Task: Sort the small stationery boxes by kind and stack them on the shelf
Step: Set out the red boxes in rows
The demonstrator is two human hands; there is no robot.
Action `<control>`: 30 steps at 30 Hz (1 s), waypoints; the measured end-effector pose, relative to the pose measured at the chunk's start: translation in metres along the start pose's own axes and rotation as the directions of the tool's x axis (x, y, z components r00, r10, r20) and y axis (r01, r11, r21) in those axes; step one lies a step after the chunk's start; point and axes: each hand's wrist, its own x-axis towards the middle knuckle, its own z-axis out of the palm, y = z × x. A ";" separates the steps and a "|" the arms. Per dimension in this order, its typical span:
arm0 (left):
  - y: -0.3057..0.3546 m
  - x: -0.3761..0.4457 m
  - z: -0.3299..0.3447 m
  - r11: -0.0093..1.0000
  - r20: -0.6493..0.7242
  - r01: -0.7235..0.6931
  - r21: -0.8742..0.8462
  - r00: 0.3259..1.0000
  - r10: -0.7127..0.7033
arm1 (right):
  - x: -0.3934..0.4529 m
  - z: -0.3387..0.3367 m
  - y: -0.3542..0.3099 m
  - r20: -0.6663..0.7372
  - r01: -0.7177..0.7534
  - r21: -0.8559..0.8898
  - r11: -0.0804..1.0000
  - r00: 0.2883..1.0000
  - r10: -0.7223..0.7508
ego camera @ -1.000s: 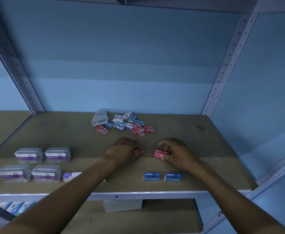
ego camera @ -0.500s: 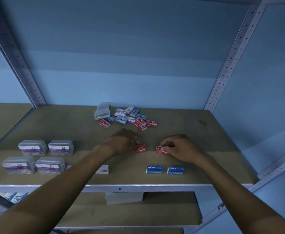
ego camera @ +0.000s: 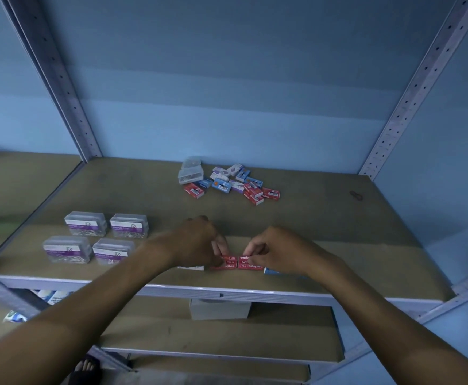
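Observation:
Two red staples boxes lie side by side near the front edge of the wooden shelf point(ego camera: 324, 232). My left hand point(ego camera: 199, 243) pinches the left red box point(ego camera: 228, 263). The right red box point(ego camera: 250, 263) is pinched by my right hand point(ego camera: 277, 250). A blue box point(ego camera: 268, 270) peeks out under my right wrist, and a white box point(ego camera: 191, 268) shows under my left wrist. A loose pile of red, blue and white small boxes point(ego camera: 232, 184) sits further back in the middle.
Several clear paper-clip boxes point(ego camera: 94, 237) stand in two rows at the front left. Two clear boxes point(ego camera: 190, 173) lie at the pile's left end. Metal uprights point(ego camera: 410, 93) flank the shelf. A lower shelf holds a white box point(ego camera: 220, 309).
Both hands have drawn the two red boxes toward the front edge and brought them together side by side. The camera view has shifted, so the blue boxes are now mostly hidden.

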 end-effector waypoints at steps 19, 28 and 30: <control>0.049 0.026 -0.006 0.981 -0.177 -0.186 -0.055 0.969 0.174 | -0.063 -0.059 0.046 -0.063 -0.196 -0.036 0.980 0.979 0.194; 0.091 0.065 0.026 0.971 -0.067 -0.203 0.124 0.975 0.213 | -0.075 -0.041 0.069 -0.033 -0.221 -0.020 0.975 0.975 0.220; 0.092 0.068 0.028 0.975 -0.053 -0.205 0.088 0.976 0.210 | -0.077 -0.042 0.071 -0.035 -0.225 -0.003 0.974 0.974 0.225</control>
